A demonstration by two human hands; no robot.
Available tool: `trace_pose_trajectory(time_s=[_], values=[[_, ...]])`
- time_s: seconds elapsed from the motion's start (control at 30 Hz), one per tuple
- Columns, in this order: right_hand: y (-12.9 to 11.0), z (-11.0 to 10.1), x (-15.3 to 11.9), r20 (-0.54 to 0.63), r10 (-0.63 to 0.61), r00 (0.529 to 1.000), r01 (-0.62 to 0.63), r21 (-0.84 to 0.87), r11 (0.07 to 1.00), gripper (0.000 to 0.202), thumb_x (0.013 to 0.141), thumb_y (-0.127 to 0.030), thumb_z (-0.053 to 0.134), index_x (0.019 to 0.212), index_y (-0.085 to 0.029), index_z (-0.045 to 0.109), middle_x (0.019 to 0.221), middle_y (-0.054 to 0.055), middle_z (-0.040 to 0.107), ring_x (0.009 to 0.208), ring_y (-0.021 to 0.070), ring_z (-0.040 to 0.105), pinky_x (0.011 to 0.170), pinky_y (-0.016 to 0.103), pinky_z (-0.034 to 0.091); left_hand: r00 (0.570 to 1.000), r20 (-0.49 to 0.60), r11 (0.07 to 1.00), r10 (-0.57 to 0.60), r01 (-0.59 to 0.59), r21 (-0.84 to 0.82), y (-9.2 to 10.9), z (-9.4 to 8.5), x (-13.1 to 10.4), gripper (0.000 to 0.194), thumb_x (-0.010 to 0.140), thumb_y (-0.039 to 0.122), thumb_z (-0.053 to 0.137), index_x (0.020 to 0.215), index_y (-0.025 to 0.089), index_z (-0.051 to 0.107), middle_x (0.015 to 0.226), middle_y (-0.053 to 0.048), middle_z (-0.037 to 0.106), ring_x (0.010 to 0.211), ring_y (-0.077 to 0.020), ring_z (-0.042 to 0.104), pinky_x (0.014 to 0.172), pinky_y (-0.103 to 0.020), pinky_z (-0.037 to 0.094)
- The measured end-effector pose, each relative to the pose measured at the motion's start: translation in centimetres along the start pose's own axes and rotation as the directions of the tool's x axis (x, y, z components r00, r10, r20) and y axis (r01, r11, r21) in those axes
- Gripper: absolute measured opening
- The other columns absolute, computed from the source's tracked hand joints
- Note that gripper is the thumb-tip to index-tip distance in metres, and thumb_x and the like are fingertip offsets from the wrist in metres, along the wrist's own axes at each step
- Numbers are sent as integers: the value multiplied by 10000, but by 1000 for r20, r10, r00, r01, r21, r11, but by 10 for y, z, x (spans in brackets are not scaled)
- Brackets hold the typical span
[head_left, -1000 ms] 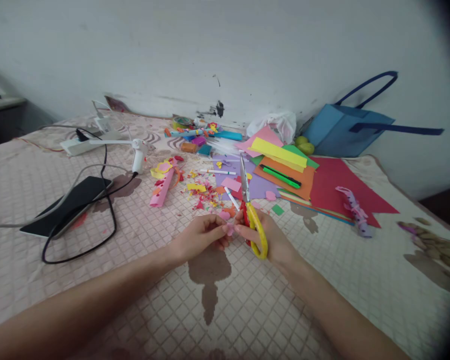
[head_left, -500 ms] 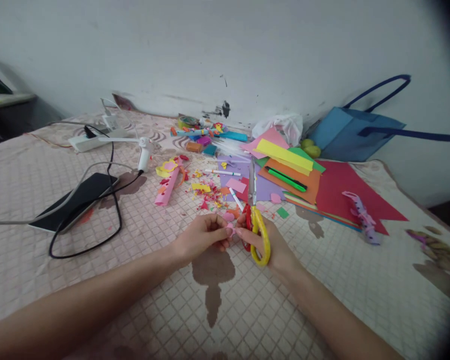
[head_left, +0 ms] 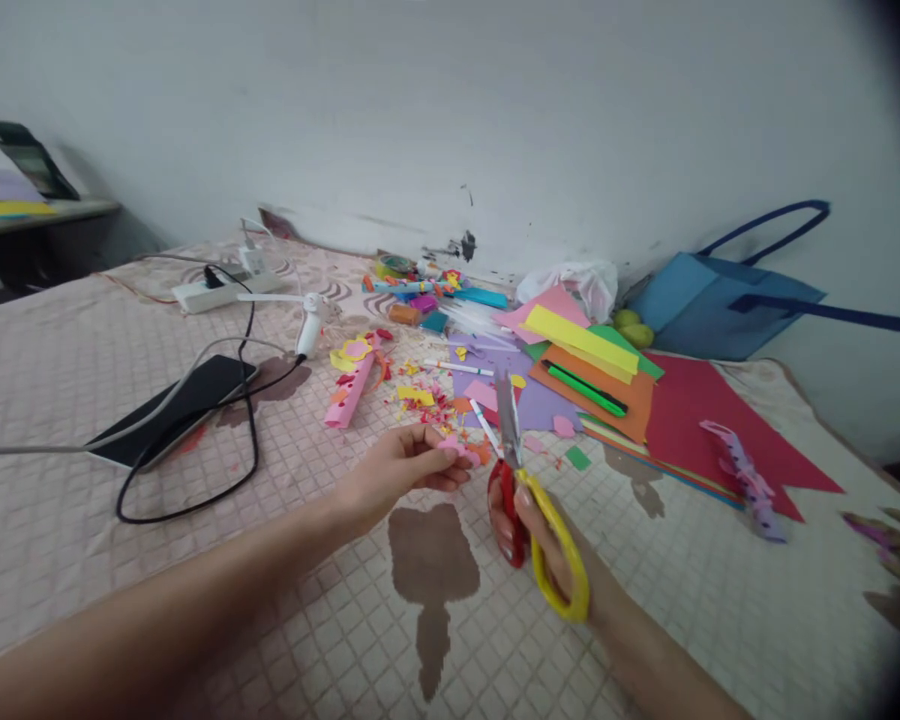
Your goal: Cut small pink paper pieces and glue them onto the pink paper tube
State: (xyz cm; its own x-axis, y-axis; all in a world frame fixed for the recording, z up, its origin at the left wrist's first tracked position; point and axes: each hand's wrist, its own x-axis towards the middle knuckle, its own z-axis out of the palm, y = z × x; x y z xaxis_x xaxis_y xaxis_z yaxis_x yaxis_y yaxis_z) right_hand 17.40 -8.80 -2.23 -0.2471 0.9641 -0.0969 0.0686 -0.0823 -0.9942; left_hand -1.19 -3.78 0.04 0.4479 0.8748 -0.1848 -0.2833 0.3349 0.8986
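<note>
Between thumb and fingers, my left hand (head_left: 409, 468) pinches a small pink paper piece (head_left: 459, 450) at the middle of the view. Just right of it, my right hand (head_left: 544, 530) holds scissors (head_left: 508, 425) with one red and one yellow handle. The blades point away from me and stand slightly apart, with no paper between them. Past both hands lie colourful paper scraps (head_left: 439, 405) and a purple sheet (head_left: 547, 405).
At left are a glue gun (head_left: 310, 330), a power strip (head_left: 221, 292), and a black tablet-like object (head_left: 172, 408) with looping cables. A pink paper roll (head_left: 351, 390) lies beyond my left hand. At right are an orange sheet (head_left: 637, 412), a red sheet (head_left: 709, 425) and a blue bag (head_left: 720, 305).
My right hand has drawn away from the pink piece and now grips the scissors by their handles, with the blades slightly parted. My left hand still holds the piece. The view has shifted somewhat.
</note>
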Motion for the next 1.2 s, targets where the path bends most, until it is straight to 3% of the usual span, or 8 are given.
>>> trace_pose_trajectory(time_s=[0.17,0.5,0.83,1.2], values=[[-6,0,-10,73,141,987,-129,-145,981,485,757,-690,413,650,-217,400,477,-53,366,374,87,334,344,213,264,997,-24,995,74,-75,-71,5,-8,3,238,710,254,696,718,126,495,802,-75,704,739,-155,669,716,-290,512],[-10,-2,-13,66,86,994,-47,-450,892,350,844,-520,421,705,-200,410,525,-66,344,414,69,321,383,203,275,991,-34,984,128,-131,-119,13,-5,0,205,720,245,690,727,127,523,771,-32,690,757,-137,659,755,-284,504],[-10,-3,-12,99,81,992,-25,-467,884,297,845,-444,438,684,-200,386,534,-63,340,440,67,288,382,190,247,991,-24,978,132,-134,-159,10,-7,2,189,739,241,672,736,129,519,762,-38,686,725,-121,648,728,-265,502],[-4,-3,-13,56,62,997,-28,-474,880,314,834,-492,440,724,-200,406,594,-49,337,503,90,303,425,201,267,991,-38,978,130,-134,-159,10,-6,0,214,726,271,680,727,135,515,765,-44,679,725,-124,640,731,-271,494]])
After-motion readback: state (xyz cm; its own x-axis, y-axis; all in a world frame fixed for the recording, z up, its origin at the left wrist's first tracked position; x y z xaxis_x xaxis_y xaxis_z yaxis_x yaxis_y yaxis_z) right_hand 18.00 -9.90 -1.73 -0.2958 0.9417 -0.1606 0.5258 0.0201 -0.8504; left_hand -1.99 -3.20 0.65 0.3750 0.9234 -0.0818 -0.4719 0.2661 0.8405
